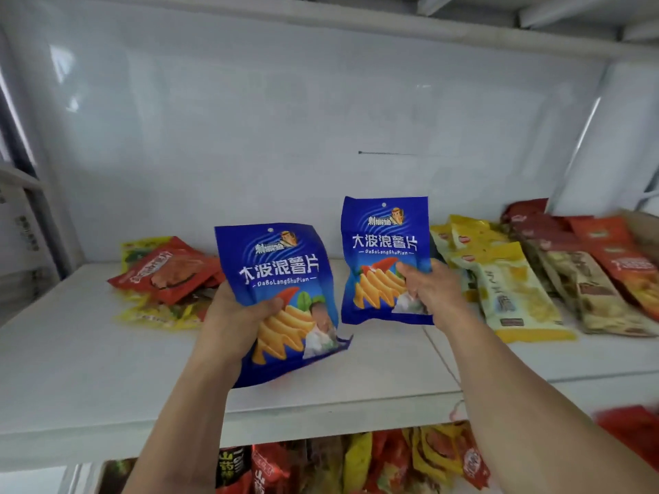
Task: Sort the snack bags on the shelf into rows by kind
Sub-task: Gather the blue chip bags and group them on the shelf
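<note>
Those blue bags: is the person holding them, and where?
Yes, one per hand. The left hand grips the left blue bag at its lower left edge; the right hand grips the right blue bag at its lower right.

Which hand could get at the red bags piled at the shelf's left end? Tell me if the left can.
Probably not yet: the left hand is near the red bags, with bare shelf between, but its grip is full with a blue bag.

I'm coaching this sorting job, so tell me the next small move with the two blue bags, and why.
Probably set both down side by side on the bare middle of the white shelf. The left hand grips one glossy blue potato-chip bag, the right hand a matching blue bag. Red and yellow packets lie piled at the left, yellow and red rows fill the right.
</note>
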The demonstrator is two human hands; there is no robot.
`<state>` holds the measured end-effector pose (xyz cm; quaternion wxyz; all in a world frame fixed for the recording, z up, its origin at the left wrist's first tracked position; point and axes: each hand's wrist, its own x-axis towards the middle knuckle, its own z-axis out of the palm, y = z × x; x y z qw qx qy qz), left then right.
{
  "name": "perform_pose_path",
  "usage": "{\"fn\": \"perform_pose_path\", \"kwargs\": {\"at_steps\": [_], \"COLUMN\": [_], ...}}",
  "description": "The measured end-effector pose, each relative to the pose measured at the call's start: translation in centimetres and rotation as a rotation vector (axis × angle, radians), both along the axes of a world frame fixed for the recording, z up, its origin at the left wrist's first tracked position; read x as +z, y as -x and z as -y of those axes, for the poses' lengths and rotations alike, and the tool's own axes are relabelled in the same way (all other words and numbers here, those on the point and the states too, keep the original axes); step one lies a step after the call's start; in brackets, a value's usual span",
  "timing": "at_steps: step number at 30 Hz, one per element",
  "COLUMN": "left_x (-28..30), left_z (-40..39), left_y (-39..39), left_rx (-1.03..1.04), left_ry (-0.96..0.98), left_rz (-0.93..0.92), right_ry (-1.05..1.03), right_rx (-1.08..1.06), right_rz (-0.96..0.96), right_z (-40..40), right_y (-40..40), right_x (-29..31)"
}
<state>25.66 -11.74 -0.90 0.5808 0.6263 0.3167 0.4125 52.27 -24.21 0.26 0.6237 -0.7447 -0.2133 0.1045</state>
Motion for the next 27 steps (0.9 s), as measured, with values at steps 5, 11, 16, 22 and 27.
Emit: {"fn": "perform_pose_path", "kwargs": {"at_steps": [5, 11, 16, 22, 27], "left_x": [-0.7, -2.0, -2.3, -3.1, -5.0], "left_z": [4.5, 7.7, 9.0, 9.4, 9.2], "left_y": [-5.6, -9.3, -11.1, -14.3, -17.9], "left_rx": [-0.078, -0.074, -0.049, -0.108, -0.08], "left_ry": [-0.04, -0.048, -0.026, -0.027, -0.061], "left_rz": [-0.084, -0.19, -0.19, -0.19, -0.244], "right_ry": [0.072, 0.108, 0.028, -0.016, -0.079], "right_rx": [0.053, 0.102, 0.164, 0.12, 0.227], "right_rz": [0.0, -0.012, -0.094, -0.093, -0.111], "right_z": [3.7, 3.8, 2.4, 2.2, 3.2], "right_y": [-5.2, -8.5, -10.0, -10.2, -9.8], "right_x": [-1.9, -4.8, -5.6, -5.4, -4.4]}}
